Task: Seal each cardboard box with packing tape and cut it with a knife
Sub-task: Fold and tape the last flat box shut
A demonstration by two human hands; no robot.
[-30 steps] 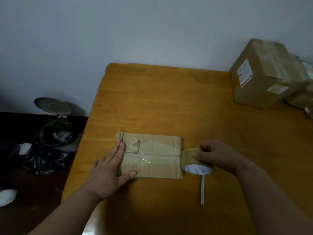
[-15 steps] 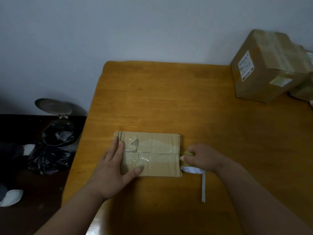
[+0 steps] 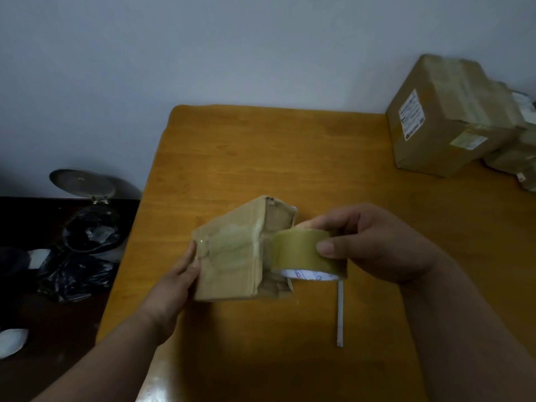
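Observation:
A small flat cardboard box [image 3: 232, 256] is lifted off the wooden table [image 3: 290, 158] and tilted, its right end turned up toward me. My left hand [image 3: 174, 282] grips its left edge. My right hand [image 3: 374, 245] holds a roll of brownish packing tape [image 3: 301, 253] against the box's right end, thumb across the roll's face. A strip of tape runs from the roll onto the box's top. A thin white knife [image 3: 340, 314] lies on the table below the roll, pointing toward me.
A big sealed cardboard box [image 3: 446, 117] with a white label stands at the table's far right, smaller parcels [image 3: 516, 158] beside it. Left of the table, on the dark floor, are an open pedal bin [image 3: 87, 221] and black plastic bags [image 3: 72, 274].
The box lay flat under my left palm; now it is raised and tilted, gripped at its left edge. The tape roll went from the table beside the box up against its right end.

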